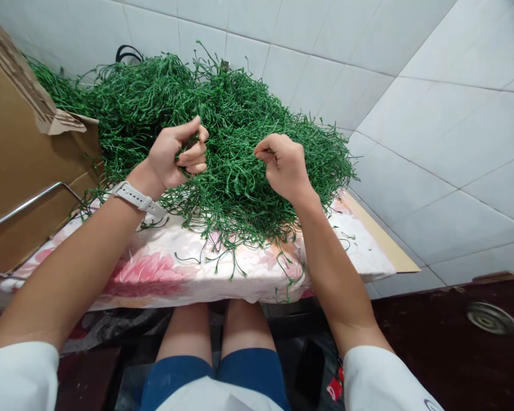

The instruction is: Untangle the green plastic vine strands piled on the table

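Note:
A big heap of thin green stems (240, 165) with small knobbed ends, seemingly artificial plant stems, covers most of the table. My left hand (177, 151), with a pale watch strap on its wrist, is raised over the heap's left part. Its fingers are curled in, thumb near the index finger, and bits of green show inside the grip. To the right, my right hand (285, 165) hovers at the heap's front, thumb and index finger pinched together. Whatever lies between those fingertips is too small to make out.
A floral cloth (149, 274) covers the table, with loose stems along its front edge. At the left stands a cardboard box (21, 142) beside a metal bar (25, 206). White tiled walls (317, 63) close off the back and right.

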Available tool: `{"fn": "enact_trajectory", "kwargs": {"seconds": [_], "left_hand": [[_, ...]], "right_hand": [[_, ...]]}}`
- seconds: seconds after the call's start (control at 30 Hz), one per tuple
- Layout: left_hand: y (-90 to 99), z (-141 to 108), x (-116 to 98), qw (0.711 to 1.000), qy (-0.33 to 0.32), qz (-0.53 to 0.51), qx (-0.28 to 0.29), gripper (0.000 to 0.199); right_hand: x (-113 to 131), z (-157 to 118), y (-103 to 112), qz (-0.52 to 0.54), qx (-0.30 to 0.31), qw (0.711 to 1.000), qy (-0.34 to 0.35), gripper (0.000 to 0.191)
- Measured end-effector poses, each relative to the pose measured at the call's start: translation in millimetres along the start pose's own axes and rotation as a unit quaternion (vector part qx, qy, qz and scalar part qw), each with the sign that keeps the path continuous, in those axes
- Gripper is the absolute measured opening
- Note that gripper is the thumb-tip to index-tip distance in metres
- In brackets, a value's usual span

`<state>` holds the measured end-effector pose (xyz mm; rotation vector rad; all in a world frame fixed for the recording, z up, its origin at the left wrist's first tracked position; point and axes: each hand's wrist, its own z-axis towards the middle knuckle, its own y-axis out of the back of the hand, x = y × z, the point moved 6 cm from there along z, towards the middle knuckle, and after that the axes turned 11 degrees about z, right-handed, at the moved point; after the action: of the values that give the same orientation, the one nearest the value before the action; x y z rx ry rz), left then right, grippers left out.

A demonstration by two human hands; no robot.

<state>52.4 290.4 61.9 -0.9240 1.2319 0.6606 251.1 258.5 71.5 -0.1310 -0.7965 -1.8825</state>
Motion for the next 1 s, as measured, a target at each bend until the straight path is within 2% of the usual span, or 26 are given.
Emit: {"fn": "enact_trajectory", "kwargs": {"seconds": [0.07, 0.1, 0.2, 0.27, 0.33, 0.43, 0.5, 0.63, 0.73, 0.83, 0.9, 1.0], "left_hand": [[3.6, 1, 1, 0.997, 0.027, 0.069, 0.029, 0.065], [7.8, 1, -1, 0.995, 0.024, 0.09, 0.032, 0.064], [25.5, 1, -17, 0.995, -0.041, 0.085, 0.014, 0.062], [36.4, 0, -25, 0.996, -0.074, 0.059, -0.008, 0.062], [42.0, 0, -27, 0.996, -0.077, 0.042, -0.024, 0.062], [42.0, -1, -27, 0.996, -0.079, 0.015, -0.035, 0.062], [41.8, -2, -28, 0.996, -0.083, -0.013, -0.043, 0.063], [46.6, -7, -32, 0.986, -0.096, -0.116, -0.066, 0.058], [47.9, -10, -36, 0.97, -0.114, -0.204, -0.073, 0.054], [50.4, -11, -38, 0.958, -0.132, -0.241, -0.086, 0.055], [56.6, -10, -38, 0.955, -0.158, -0.233, -0.096, 0.055], [69.9, -5, -38, 0.961, -0.209, -0.147, -0.104, 0.049]], "right_hand": [[-6, 0, 18, -0.023, -0.033, 0.999, -0.004, 0.019], [-11, 0, 32, -0.023, -0.073, 0.997, -0.02, 0.018], [-31, -6, 79, -0.006, -0.251, 0.965, -0.074, 0.015], [-40, -10, 95, 0.012, -0.319, 0.943, -0.093, 0.017], [-45, -9, 91, 0.047, -0.307, 0.945, -0.101, 0.025], [-48, -3, 72, 0.113, -0.245, 0.958, -0.099, 0.038], [-49, -1, 64, 0.14, -0.23, 0.959, -0.09, 0.041], [-57, -2, 64, 0.124, -0.243, 0.958, -0.092, 0.035], [-61, -7, 68, 0.041, -0.256, 0.959, -0.112, 0.022], [-49, -12, 67, -0.068, -0.258, 0.957, -0.113, 0.014], [-32, -11, 59, -0.095, -0.244, 0.961, -0.092, 0.013], [1, -5, 31, -0.072, -0.163, 0.983, -0.032, 0.025]]}}
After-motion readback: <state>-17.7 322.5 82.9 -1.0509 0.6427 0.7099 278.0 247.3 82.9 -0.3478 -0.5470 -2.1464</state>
